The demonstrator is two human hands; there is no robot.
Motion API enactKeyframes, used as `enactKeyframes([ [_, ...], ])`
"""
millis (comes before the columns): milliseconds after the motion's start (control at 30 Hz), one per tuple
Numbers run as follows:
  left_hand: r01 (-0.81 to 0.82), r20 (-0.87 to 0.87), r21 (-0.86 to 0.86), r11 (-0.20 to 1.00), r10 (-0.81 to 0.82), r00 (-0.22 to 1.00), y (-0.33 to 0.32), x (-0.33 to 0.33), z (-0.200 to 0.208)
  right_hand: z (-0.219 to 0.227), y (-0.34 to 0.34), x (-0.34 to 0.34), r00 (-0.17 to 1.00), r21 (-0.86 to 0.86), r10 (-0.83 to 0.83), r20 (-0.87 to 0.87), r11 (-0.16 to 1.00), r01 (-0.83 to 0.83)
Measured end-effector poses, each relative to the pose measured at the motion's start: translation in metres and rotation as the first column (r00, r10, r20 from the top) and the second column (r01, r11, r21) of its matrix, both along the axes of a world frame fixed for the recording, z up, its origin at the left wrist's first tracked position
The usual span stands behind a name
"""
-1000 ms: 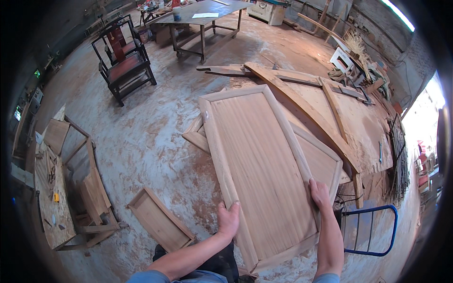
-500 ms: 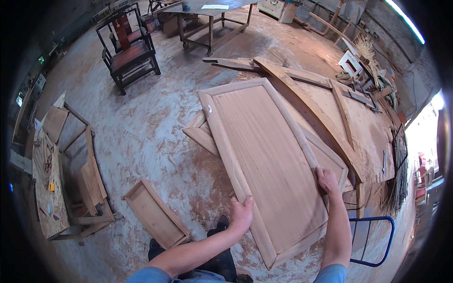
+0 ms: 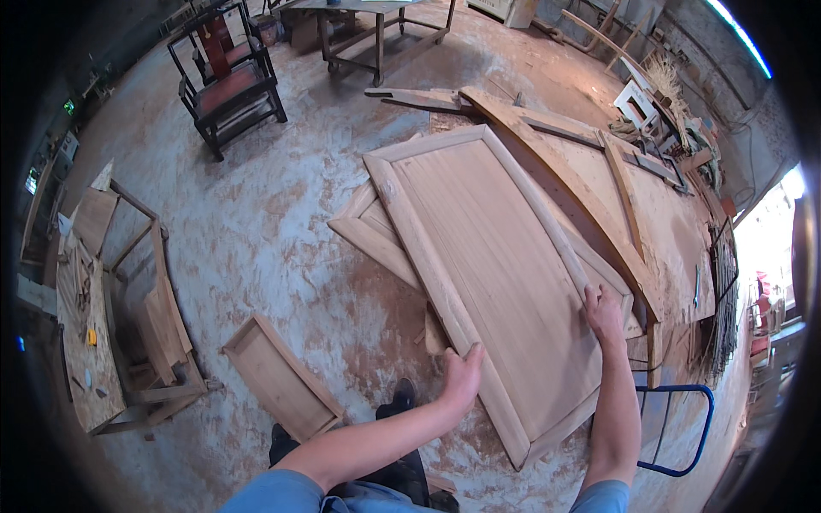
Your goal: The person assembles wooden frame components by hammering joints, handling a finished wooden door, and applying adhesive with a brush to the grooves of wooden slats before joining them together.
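A large framed wooden panel is held in front of me, tilted, with a raised border around a flat centre. My left hand is closed around its left frame rail, low down, thumb on top. My right hand grips the right rail a little farther up, fingers curled over it. Under the panel lies another framed wooden panel, turned at an angle; its left corner and part of its right side stick out, and most of it is hidden.
A small wooden tray-like frame lies on the floor by my feet. Left stands a cluttered workbench; beyond, a dark armchair and a metal table. A wooden board with beams and a blue metal handle are at right.
The held panel has shifted slightly right, uncovering more of the panel beneath on its left side. Both hands moved with it, keeping their grip. The whole view has tilted down a little.
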State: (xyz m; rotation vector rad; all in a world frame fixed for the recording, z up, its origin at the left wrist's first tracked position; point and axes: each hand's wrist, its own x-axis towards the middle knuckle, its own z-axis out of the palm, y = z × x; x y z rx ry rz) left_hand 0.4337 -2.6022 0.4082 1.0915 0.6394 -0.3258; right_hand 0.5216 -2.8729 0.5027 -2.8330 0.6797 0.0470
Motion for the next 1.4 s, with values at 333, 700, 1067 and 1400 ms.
enactKeyframes([
  [333,0.337,-0.022,-0.022,0.941,-0.337,0.941,0.009,0.010,0.023,0.000,-0.004,-0.024,0.947,-0.094,0.068,0.313,0.995,-0.040],
  [700,0.348,-0.101,0.000,0.937,-0.347,0.933,0.310,-0.129,0.010,0.009,0.346,-0.070,0.789,0.439,0.390,0.476,0.672,-0.597],
  [1067,-0.664,-0.284,0.484,0.571,0.819,0.498,0.720,-0.578,-0.030,-0.066,0.747,-0.326,0.356,0.828,0.931,-0.078,0.259,-0.497],
  [1400,-0.648,-0.343,0.751,0.126,0.913,-0.220,0.664,-0.960,-0.031,0.000,1.094,-0.399,-0.170,0.455,0.985,0.020,-0.160,-0.876],
])
